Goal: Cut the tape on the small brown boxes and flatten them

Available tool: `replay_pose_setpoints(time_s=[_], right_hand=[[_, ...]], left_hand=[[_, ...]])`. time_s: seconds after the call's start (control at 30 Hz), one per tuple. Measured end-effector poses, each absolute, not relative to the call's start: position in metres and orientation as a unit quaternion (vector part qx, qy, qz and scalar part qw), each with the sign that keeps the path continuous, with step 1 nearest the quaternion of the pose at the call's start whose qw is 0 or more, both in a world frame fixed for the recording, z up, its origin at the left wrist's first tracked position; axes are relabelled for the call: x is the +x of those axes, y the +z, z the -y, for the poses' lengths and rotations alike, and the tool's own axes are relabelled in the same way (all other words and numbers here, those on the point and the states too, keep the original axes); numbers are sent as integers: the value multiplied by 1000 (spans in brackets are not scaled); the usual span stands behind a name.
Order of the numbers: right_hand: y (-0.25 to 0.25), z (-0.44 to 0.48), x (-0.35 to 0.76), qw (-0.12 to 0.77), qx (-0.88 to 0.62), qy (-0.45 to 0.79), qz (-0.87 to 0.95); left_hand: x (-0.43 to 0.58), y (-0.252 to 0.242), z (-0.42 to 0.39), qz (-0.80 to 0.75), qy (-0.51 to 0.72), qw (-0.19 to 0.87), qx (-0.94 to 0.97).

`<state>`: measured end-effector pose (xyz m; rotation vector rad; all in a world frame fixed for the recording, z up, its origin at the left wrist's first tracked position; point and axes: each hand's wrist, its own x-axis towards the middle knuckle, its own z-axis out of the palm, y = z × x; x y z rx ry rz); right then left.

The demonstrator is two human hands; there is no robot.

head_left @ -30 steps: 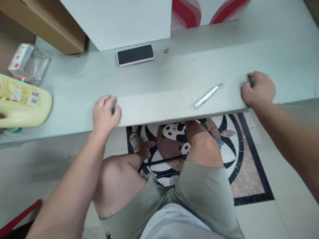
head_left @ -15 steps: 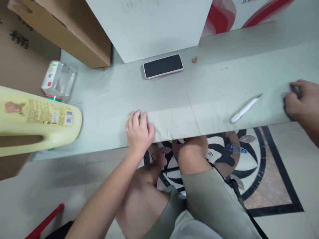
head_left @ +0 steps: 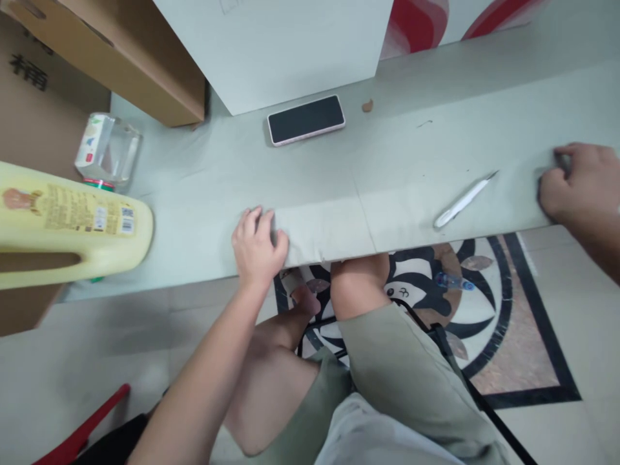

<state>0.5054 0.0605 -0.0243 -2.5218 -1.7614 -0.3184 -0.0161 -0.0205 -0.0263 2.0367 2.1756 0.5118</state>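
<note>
My left hand (head_left: 258,248) lies on the cloth-covered table near its front edge, fingers spread and nothing in them. At the far right, my right hand (head_left: 581,184) rests on the table with its fingers curled under. What lies inside that hand, if anything, is hidden. A white craft knife (head_left: 462,203) lies to its left, its thin dark tip pointing away from me, apart from both hands. Farther back, a phone (head_left: 306,120) with a dark screen and pale case lies in front of a white box (head_left: 285,58).
A yellow jug (head_left: 138,236) and a clear bottle (head_left: 121,152) lie at the left beside cardboard boxes (head_left: 145,71). A small brown scrap (head_left: 367,105) lies right of the phone. Below the table edge are my knees and, on the patterned floor, a plastic bottle (head_left: 453,281).
The whole view has shifted slightly, so everything on the table sits a little farther left and higher. Both hands stay on the table in about the same places.
</note>
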Motion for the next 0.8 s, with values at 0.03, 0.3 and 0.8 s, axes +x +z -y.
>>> replay_pose_setpoints(time_s=[0.03, 0.3, 0.8], right_hand=[[-24, -61, 507, 45, -822, -76, 562], [-29, -64, 520, 95, -810, -22, 578], [-29, -57, 529, 104, -764, 7, 637]], left_hand=[[-16, -26, 20, -719, 168, 55, 672], [-16, -27, 14, -733, 171, 53, 656], [-13, -24, 11, -766, 114, 62, 629]])
